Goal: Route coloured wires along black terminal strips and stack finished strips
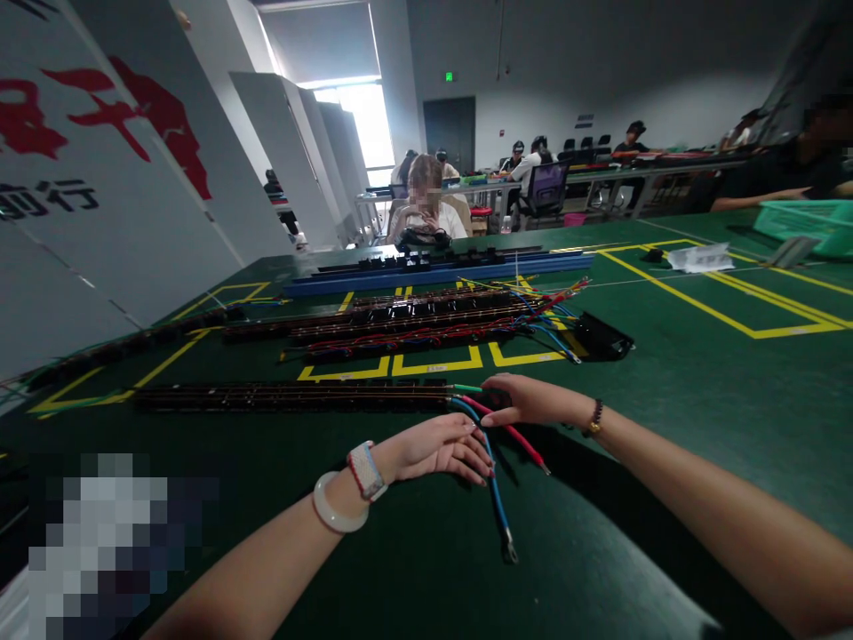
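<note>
A long black strip (299,396) with thin wires along it lies across the table before me. From its right end come a green cable (467,388), a red cable (526,444) and a blue cable (499,511) tipped with a metal ring lug. My left hand (443,449) is open, its fingers loosely spread by the blue cable; a firm grip does not show. My right hand (530,400) curves around the cables' roots, thumb and fingers apart. Its fingertips meet the green cable, and its thumb is over the red one.
Beyond lie more wired black strips (413,322), a black box-like part (603,336) and blue rails (440,272). Yellow tape (686,289) marks the green table. At right are a clear bag (701,258) and a green basket (809,227). A person (426,209) sits opposite.
</note>
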### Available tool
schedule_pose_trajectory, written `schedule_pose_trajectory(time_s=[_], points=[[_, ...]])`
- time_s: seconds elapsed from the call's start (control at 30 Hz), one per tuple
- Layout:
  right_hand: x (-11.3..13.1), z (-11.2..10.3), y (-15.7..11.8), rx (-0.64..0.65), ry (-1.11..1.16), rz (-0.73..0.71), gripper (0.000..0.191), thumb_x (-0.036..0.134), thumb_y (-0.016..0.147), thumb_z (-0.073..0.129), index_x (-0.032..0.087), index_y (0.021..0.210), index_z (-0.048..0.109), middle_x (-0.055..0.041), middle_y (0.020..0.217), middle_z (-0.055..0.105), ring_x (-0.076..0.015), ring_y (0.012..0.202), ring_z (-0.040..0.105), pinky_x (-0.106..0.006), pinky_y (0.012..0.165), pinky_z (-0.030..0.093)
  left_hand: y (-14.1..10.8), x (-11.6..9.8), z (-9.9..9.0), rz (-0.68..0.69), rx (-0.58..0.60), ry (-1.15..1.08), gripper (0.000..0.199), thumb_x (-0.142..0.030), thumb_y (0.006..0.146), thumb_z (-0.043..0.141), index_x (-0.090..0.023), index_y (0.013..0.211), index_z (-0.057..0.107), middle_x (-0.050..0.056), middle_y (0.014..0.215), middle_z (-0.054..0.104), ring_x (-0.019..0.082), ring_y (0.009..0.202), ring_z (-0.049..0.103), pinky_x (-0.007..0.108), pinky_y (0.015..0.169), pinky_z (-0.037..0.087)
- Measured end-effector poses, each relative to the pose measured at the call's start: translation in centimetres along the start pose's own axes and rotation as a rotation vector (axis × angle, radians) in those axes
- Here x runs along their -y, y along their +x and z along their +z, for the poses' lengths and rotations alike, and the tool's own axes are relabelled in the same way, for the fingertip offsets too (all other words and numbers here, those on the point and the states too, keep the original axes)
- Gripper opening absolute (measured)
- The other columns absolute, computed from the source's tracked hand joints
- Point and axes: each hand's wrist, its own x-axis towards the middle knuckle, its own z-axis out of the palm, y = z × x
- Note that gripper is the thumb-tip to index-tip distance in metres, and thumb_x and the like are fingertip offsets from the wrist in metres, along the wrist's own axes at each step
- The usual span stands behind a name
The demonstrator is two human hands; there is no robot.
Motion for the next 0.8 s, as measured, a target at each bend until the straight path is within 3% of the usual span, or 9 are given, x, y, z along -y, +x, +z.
schedule_pose_trajectory(time_s=[0.07,0.17,0.27,0.47,0.63,0.8], points=[[0.1,0.1,0.0,0.025,0.011,0.014,0.067,0.064,0.073,0.059,0.011,0.112,0.054,-0.0084,0.092,0.061,-0.0150,0.072,0.052,-0.024,0.059,0.038,0.1,0.0,0.0,0.000,0.000,-0.005,0.027,-0.034,0.089,0.044,-0.010,0.101,0.046,0.017,0.098,0.061,0.022,0.092,0.064,0.035,0.082,0.050],[0.1,0.0,0.1,0.043,0.032,0.014,0.059,0.062,0.072,0.060,0.012,0.102,0.057,-0.0045,0.082,0.059,-0.0121,0.066,0.047,-0.023,0.055,0.033,0.1,0.0,0.0,-0.002,-0.001,-0.009,0.028,-0.035,0.089,0.045,-0.009,0.101,0.047,0.018,0.100,0.061,0.024,0.095,0.063,0.037,0.083,0.050],[-0.1,-0.3,0.2,0.083,0.097,0.040,0.053,0.060,0.074,0.059,0.012,0.096,0.058,-0.0042,0.081,0.059,-0.0111,0.065,0.047,-0.023,0.054,0.032,0.1,0.0,0.0,-0.009,-0.003,-0.016,0.029,-0.035,0.088,0.045,-0.009,0.100,0.048,0.019,0.103,0.060,0.025,0.097,0.063,0.038,0.085,0.049],[-0.4,-0.5,0.5,0.262,0.472,0.109,0.049,0.057,0.075,0.060,0.011,0.092,0.056,-0.0082,0.089,0.065,-0.0141,0.069,0.060,-0.023,0.057,0.041,0.1,0.0,0.5,0.005,-0.063,-0.019,0.029,-0.036,0.088,0.045,-0.009,0.100,0.045,0.019,0.099,0.061,0.023,0.093,0.064,0.036,0.083,0.050],[-0.4,-0.1,0.4,0.268,0.561,0.105,0.047,0.056,0.075,0.061,0.010,0.086,0.058,-0.0100,0.086,0.067,-0.0178,0.069,0.064,-0.026,0.060,0.047,0.6,0.4,1.9,0.067,-0.243,0.108,0.029,-0.040,0.091,0.038,-0.015,0.104,0.036,0.013,0.086,0.062,0.021,0.079,0.066,0.035,0.072,0.053],[-0.4,0.2,0.3,0.251,0.561,0.134,0.049,0.060,0.072,0.061,0.011,0.078,0.057,-0.0084,0.076,0.066,-0.0177,0.063,0.062,-0.025,0.056,0.047,1.7,0.9,3.3,0.148,-0.424,0.326,0.031,-0.042,0.091,0.034,-0.012,0.092,0.040,0.007,0.076,0.057,0.016,0.061,0.062,0.030,0.056,0.052]])
